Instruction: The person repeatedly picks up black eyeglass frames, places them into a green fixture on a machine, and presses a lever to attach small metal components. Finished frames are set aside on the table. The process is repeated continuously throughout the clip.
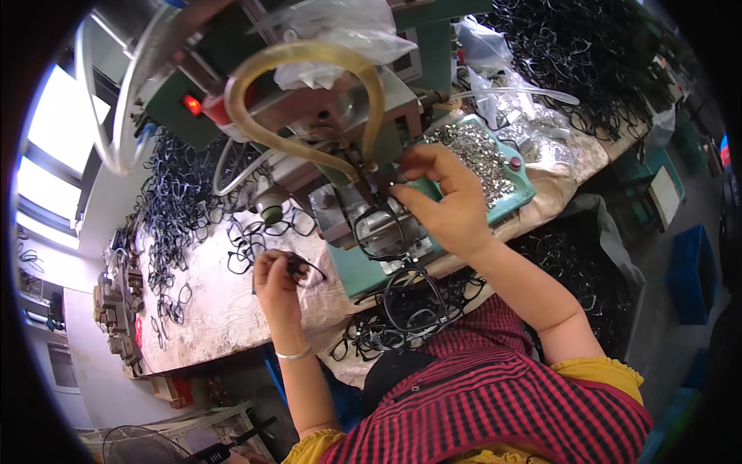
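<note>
My left hand is closed round a dark eyeglass frame, in front of the bench machine. At the machine's working head, my right hand has its thumb and fingers curled in a pinch. What lies between those fingertips is too small to make out. Just below them, a black eyeglass frame sits at the machine's metal fixture. A green tray of small shiny metal parts lies beside my right hand.
Piles of black eyeglass frames cover the left of the worktable, with another heap at the far right. More frames lie near my lap. A thick yellowish hose loops before the machine. Blue bins stand right.
</note>
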`<state>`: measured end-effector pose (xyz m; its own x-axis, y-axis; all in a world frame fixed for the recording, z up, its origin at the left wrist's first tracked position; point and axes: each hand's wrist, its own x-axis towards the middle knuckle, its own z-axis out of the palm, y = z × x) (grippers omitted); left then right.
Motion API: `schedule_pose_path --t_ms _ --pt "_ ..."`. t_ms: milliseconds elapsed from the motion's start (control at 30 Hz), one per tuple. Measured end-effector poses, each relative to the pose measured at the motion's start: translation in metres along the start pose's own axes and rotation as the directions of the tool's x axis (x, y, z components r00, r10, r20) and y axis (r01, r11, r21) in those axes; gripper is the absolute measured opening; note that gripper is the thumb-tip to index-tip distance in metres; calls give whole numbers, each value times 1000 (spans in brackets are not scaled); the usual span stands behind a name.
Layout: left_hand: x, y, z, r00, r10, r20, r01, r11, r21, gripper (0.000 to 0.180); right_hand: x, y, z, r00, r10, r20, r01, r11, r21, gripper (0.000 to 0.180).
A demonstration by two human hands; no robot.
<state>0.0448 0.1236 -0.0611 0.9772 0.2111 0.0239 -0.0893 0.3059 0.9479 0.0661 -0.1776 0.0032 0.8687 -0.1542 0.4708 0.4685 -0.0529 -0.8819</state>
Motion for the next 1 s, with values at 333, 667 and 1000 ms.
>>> schedule_pose_path --t_ms 333,667,1000 --pt "-5 110 113 601 729 329 -771 637 -4 26 -5 -19 15 974 211 81 -226 913 339 42" --pt "-2 108 114 631 716 299 -765 638 87 24 -4 -23 18 942 328 71 -325 840 435 42" --pt "-33 57 134 265 502 823 -960 218 176 24 0 49 -85 992 -117 50 95 421 -902 22"
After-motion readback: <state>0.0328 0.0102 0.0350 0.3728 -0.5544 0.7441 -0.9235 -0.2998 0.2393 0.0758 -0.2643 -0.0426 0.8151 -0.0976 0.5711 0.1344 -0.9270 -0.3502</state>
